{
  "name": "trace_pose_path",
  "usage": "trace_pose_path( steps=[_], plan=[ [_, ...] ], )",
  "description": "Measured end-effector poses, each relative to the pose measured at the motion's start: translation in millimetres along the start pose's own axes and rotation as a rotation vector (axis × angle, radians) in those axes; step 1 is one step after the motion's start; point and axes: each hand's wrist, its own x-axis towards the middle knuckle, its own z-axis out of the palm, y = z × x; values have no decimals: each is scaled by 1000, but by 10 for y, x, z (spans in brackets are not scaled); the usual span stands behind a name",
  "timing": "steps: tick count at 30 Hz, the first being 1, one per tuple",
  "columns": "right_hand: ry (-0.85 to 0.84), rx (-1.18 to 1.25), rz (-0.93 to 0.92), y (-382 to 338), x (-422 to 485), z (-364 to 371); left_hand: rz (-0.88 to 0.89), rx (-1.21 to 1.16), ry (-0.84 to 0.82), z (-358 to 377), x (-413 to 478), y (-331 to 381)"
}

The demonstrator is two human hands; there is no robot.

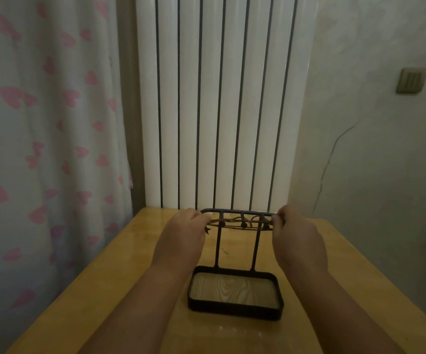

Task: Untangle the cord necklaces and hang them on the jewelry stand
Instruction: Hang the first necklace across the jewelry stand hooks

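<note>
The jewelry stand (235, 287) stood upright on the bench (130, 264). It was a black wire frame with two thin posts rising from the back of a rounded rectangular tray with a wood-grain floor, topped by a rail with short ball-tipped pegs. The brown cord necklaces (232, 225) stretched level across those pegs, a small dark pendant (207, 230) dangling at their left end.

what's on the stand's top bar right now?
Brown cord stretched across the pegs of the jewelry stand, pinched by the left hand and right hand. Its ends are hidden under the fingers.
</note>
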Motion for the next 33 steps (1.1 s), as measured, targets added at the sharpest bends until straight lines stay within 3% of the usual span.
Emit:
trace_pose_path(
  steps=[5,12,18,27,33],
  plan=[
    [89,194,78,42,-119,121,31,-65,103,0,-44,25],
    [167,677,492,-4,-225,254,-159,-63,98,-7,56,90],
    [-55,813,733,54,-237,341,-385,-150,75,-9,142,122],
    [-184,773,586,162,-224,361,-905,-1040,114,51,202,67],
    [-191,763,573,206,-211,358,-943,-1197,123,101,129,73]
  ],
)
